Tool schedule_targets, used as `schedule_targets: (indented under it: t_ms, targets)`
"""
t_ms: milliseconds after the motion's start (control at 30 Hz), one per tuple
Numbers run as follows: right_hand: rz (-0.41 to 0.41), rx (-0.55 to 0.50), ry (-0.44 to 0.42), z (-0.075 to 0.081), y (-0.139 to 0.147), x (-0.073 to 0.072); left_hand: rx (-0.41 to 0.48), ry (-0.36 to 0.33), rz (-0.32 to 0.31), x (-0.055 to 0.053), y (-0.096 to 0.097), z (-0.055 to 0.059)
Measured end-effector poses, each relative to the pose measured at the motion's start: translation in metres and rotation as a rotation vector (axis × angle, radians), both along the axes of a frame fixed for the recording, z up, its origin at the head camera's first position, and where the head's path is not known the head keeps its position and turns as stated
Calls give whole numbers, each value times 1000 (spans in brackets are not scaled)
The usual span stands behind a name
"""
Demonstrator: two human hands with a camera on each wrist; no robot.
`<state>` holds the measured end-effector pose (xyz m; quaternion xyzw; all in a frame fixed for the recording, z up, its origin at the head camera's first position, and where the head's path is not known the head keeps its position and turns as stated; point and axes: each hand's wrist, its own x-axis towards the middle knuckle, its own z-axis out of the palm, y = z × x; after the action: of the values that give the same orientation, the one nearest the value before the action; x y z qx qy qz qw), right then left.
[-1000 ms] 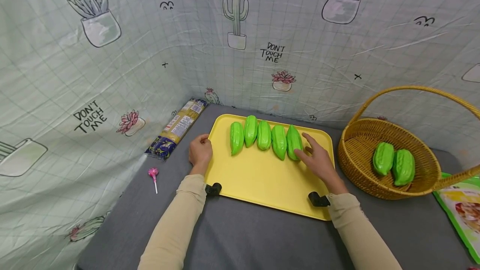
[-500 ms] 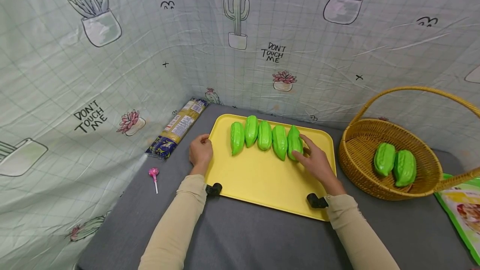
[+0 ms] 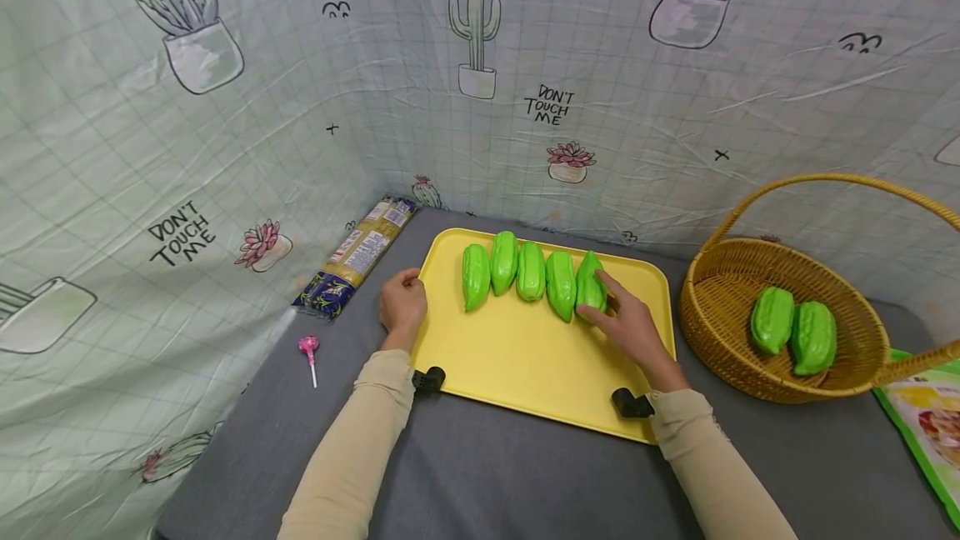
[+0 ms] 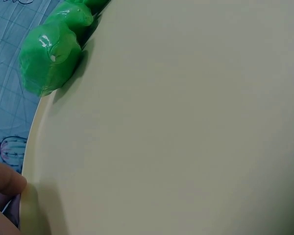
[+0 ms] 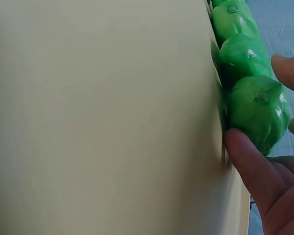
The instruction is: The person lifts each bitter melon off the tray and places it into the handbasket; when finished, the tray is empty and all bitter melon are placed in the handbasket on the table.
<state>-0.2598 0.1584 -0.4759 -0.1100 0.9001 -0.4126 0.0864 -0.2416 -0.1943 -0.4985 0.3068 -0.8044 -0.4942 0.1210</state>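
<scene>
A yellow tray (image 3: 517, 357) lies on the grey table, with several glossy green ridged gourds (image 3: 530, 271) side by side along its back half. My left hand (image 3: 403, 302) grips the tray's left rim; in the left wrist view, a bent finger (image 4: 9, 180) touches that edge. My right hand (image 3: 628, 319) curls round the rightmost gourd (image 3: 590, 286). In the right wrist view, the thumb (image 5: 250, 161) rests against that gourd's near end, and other fingers reach round its far side, partly out of frame. The gourd still lies on the tray.
To the right stands a wicker basket (image 3: 697, 340) with a tall handle, holding two similar gourds (image 3: 772, 319). Beyond it lies a green-edged packet (image 3: 930, 415). A pasta packet (image 3: 360, 252) and a pink lollipop (image 3: 308, 346) lie left of the tray. Printed cloth walls rise behind.
My right hand has moved a little left, and its fingers have closed in round the rightmost gourd. The left hand stays on the tray's rim.
</scene>
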Motion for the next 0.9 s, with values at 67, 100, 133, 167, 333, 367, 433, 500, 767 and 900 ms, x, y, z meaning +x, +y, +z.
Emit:
schedule_targets:
  t_ms: [67, 100, 133, 167, 333, 367, 433, 500, 767, 900]
  targets:
    - [7, 10, 4, -1, 0, 0, 0, -2, 2, 0, 0, 0]
    - [9, 14, 9, -2, 0, 0, 0, -3, 3, 0, 0, 0]
    - [11, 22, 13, -2, 1, 0, -1, -4, 4, 0, 0, 0]
    - [11, 24, 16, -3, 1, 0, -1, -4, 5, 0, 0, 0]
    - [2, 21, 17, -3, 0, 0, -4, 0, 6, -1, 0, -1]
    - [0, 18, 16, -4, 0, 0, -5, 0, 6, 0, 0, -1]
    - [-4, 14, 15, -4, 0, 0, -6, -1, 6, 0, 0, -1]
    - [-7, 10, 13, -4, 1, 0, -7, -3, 6, 0, 1, 0]
    - [-23, -1, 14, -1, 1, 2, -2, -2, 10, -1, 1, 0]
    - [-36, -10, 12, 4, 2, 4, -5, 1, 10, -1, 1, -1]
